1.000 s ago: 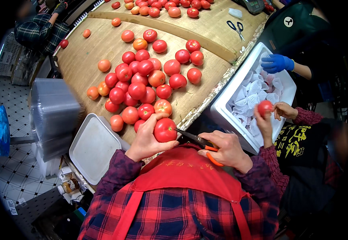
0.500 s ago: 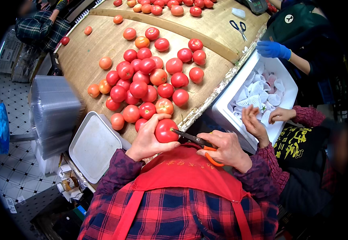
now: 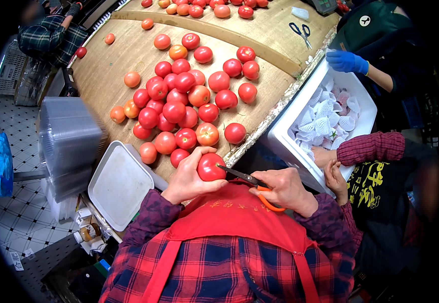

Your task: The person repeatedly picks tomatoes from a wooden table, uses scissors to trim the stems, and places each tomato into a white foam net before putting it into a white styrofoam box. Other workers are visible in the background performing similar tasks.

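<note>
My left hand (image 3: 186, 178) grips a red tomato (image 3: 211, 167) just above my red apron (image 3: 229, 222). My right hand (image 3: 285, 189) holds orange-handled scissors (image 3: 249, 183), their dark blades pointing left and touching the tomato's right side. Both hands sit at the near edge of the sacking-covered table (image 3: 103, 76). A pile of red and orange tomatoes (image 3: 179, 108) lies just beyond my left hand.
A white foam box (image 3: 287, 132) of foam net sleeves stands at my right; a person in a checked sleeve (image 3: 371, 147) reaches into it, and a blue-gloved hand (image 3: 346, 61) rests on its far rim. A white tray lid (image 3: 119, 184), stacked clear containers (image 3: 68, 144) and another pair of scissors (image 3: 300, 31) are nearby.
The person at my right has lowered a tomato into the foam box and their hands now rest at its near rim. My own hands have hardly moved.
</note>
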The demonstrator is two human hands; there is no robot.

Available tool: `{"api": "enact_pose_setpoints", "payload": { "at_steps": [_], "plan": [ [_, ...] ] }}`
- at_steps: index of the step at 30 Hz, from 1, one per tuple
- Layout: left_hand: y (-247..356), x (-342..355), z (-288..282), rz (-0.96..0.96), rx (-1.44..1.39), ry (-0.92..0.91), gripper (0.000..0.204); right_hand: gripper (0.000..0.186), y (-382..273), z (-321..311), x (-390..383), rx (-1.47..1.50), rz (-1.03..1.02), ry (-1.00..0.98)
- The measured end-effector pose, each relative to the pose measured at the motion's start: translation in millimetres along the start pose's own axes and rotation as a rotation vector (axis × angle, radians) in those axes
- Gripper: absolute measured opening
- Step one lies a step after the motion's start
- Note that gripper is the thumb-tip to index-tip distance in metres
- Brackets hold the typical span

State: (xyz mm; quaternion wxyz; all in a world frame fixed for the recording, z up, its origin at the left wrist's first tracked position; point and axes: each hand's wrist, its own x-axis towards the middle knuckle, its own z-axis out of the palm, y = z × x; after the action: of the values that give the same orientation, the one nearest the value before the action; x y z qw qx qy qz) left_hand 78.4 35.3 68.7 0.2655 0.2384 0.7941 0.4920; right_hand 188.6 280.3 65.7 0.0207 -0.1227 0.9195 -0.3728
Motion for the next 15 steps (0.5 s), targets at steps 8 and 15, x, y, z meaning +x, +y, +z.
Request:
{"api": "enact_pose_setpoints", "payload": {
  "at_steps": [8,15],
  "plan": [
    [-15.1,-7.2,0.5,-0.007,-0.081,-0.037,0.067,0.03,-0.4,14.2,-4.3,0.184,0.013,0.097],
    [-43.0,-28.5,6.3,-0.257,-0.142,-0.051,0.067,0.026,-8.0,-62.2,-7.7,0.264,0.304,0.504]
  ]
}}
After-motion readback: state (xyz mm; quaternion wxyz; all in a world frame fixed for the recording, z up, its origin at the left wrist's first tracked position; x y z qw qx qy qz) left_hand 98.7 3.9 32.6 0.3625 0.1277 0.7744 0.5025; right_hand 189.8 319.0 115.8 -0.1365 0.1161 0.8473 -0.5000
